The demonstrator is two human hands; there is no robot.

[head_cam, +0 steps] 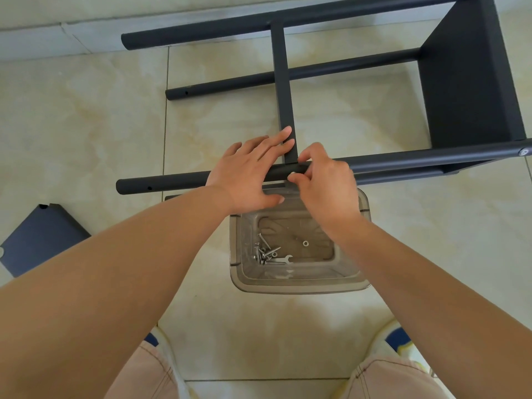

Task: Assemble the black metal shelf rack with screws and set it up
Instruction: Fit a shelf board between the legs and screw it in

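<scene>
Clear plastic bin (296, 285) holds loose screws (263, 251), washer (305, 243), small wrench (285, 259).

Matt black metal rack (403, 158), glossy marbled floor tiles (86, 125), clear smoky plastic tub (290, 286) (shiny steel screws (266, 251) inside).

The rack (466, 82) runs off the right edge; the right hand (322, 180) hides the joint.

Pale marbled floor tiles (86, 125) fill the frame, a grout line running down left of centre; a lighter skirting strip (43, 41) crosses the upper left; beige trouser legs (403, 378) and white-and-blue shoes (398, 336) show along the bottom edge
</scene>
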